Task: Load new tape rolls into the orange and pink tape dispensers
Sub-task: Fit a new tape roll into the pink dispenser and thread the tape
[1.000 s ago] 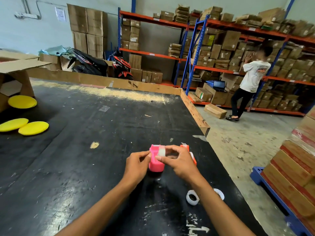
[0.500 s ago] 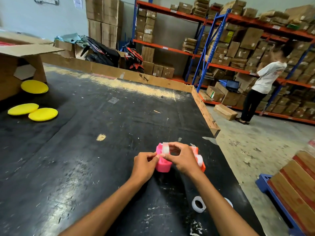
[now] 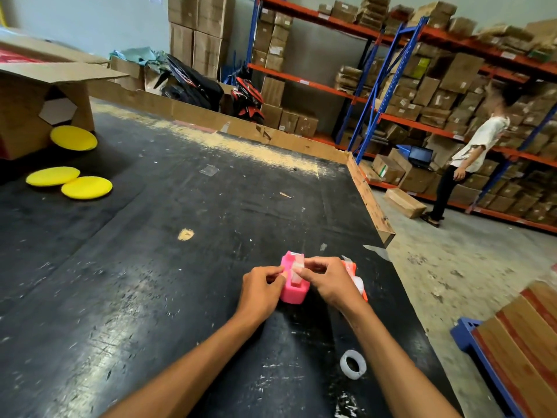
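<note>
**Both hands on the pink dispenser**

Nearest the camera, below and to the right of the hands, a loose tape roll (image 3: 353,364) stands on the black table (image 3: 126,297), well apart from the grip and just beside the right forearm.

Above it, the two hands meet over the pink tape dispenser (image 3: 294,289), which stands on the table between them. The left hand (image 3: 260,289) presses against the dispenser's left side, thumb and forefinger pinched together at its upper edge. The right hand (image 3: 327,280) reaches over from the other side, fingertips closed on the pale strip of tape (image 3: 297,268) running along the dispenser's top. Whether the left fingers also hold the strip cannot be told.

Just behind the right hand, touching or nearly so, stands the orange tape dispenser (image 3: 355,277), mostly hidden by that hand.

Far off to the left of the grip lie three yellow discs (image 3: 86,187) by a cardboard box (image 3: 27,116).
</note>
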Tool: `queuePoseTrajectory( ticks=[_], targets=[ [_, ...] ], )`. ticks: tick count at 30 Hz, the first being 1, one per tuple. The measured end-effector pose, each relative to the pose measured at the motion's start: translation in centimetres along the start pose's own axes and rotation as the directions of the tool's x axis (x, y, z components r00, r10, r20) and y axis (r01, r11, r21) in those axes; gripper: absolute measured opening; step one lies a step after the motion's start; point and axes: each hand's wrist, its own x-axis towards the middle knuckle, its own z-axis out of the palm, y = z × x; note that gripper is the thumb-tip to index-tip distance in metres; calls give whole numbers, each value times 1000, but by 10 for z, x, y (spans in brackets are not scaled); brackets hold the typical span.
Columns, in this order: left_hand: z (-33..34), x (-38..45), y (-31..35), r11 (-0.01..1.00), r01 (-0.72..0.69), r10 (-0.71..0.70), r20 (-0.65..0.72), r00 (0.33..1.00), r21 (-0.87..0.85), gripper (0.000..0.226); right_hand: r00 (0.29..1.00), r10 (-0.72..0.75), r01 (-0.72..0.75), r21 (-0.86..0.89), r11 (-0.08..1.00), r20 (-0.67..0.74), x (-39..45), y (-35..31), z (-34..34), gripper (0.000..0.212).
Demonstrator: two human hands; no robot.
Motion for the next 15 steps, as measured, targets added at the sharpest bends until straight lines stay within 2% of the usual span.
queuePoseTrajectory(
  ticks=[4,11,15],
  targets=[
    [2,2,-2,1000,9,-9,-10,1000,7,30,1000,8,-7,-43,999,21,5,4,-1,14],
    [4,3,-2,1000,-1,1,-14,1000,22,30,999,-24,24,-19,1000,22,5,8,0,16],
    [3,3,-3,999,-6,7,-12,1000,32,30,1000,-15,15,-22,1000,-5,3,9,3,24]
  ],
)
